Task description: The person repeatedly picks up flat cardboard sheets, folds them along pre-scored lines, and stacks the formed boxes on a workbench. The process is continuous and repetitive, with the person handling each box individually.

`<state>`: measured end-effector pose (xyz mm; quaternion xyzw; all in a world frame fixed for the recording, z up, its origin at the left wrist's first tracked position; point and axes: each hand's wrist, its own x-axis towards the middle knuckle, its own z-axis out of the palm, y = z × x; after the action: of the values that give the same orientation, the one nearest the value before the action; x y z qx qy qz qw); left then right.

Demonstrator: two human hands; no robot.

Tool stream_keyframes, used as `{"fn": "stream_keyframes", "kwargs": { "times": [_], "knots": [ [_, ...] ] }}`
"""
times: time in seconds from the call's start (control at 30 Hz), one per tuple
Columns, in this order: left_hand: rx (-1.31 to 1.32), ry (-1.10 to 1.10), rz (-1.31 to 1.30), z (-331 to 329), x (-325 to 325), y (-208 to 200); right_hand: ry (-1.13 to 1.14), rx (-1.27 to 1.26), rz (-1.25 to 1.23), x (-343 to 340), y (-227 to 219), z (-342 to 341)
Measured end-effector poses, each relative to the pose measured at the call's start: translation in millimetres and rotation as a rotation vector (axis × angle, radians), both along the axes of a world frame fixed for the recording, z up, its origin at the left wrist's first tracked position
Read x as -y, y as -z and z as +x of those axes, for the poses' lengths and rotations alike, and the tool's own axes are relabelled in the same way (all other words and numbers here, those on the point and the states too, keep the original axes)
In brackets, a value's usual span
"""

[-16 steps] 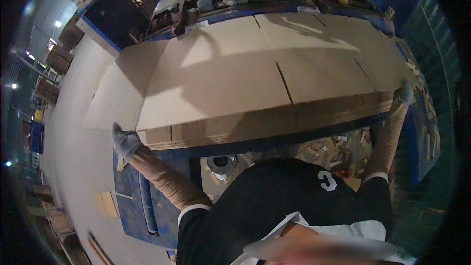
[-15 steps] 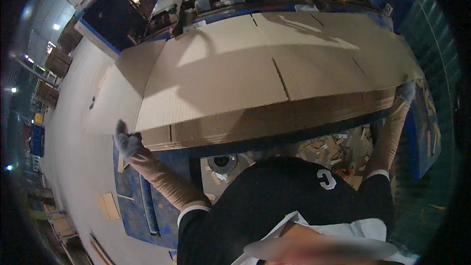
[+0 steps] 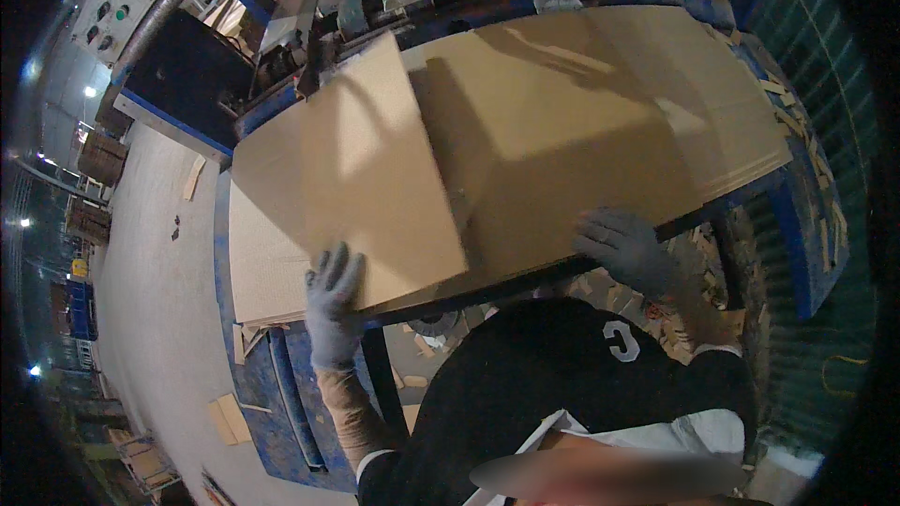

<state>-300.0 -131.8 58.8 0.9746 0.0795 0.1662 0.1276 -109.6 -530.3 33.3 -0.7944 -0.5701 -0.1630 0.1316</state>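
A large brown cardboard sheet [image 3: 562, 155] lies across a blue machine table in front of me. At its left a cardboard panel [image 3: 375, 187] is folded over, its free edge slanting across the sheet. My left hand [image 3: 335, 305], in a grey glove, rests on the near edge of this panel with its fingers spread. My right hand [image 3: 623, 245], also gloved in grey, lies on the sheet's near edge right of the middle, fingers stretched out and holding nothing. At the right end, several sheet edges show in a stack [image 3: 750, 173].
Behind the cardboard stands a machine with rollers and belts [image 3: 375, 5]. A control panel [image 3: 122, 5] with buttons is at the far left. Cardboard scraps [image 3: 825, 187] lie along the right table edge and on the floor below. A green corrugated wall [image 3: 825, 66] bounds the right.
Both hands have come inward from the sheet's outer ends. The left panel has been folded over toward the middle, and the right part now lies flat and lower.
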Motion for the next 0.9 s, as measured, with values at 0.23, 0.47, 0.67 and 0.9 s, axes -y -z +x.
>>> {"fn": "stream_keyframes", "kwargs": {
  "times": [0.23, 0.47, 0.67, 0.9],
  "knots": [
    [-0.222, 0.23, 0.226, 15.0, -12.3, 11.8, 0.046, -0.063, -0.227, 12.0, 4.1, 25.8],
    [-0.382, 0.262, 0.181, 19.4, -45.2, 2.9, 0.449, -0.26, -0.01, 62.1, -4.0, 86.4],
    [-0.076, -0.497, -0.718, 89.3, -138.5, 22.3, 0.724, -0.769, 0.346, 72.3, 12.1, 195.6],
    [0.042, -0.442, -0.257, 173.8, -156.9, 65.8, 0.744, -1.01, 0.442, 63.5, 3.0, 237.1]
  ]
}}
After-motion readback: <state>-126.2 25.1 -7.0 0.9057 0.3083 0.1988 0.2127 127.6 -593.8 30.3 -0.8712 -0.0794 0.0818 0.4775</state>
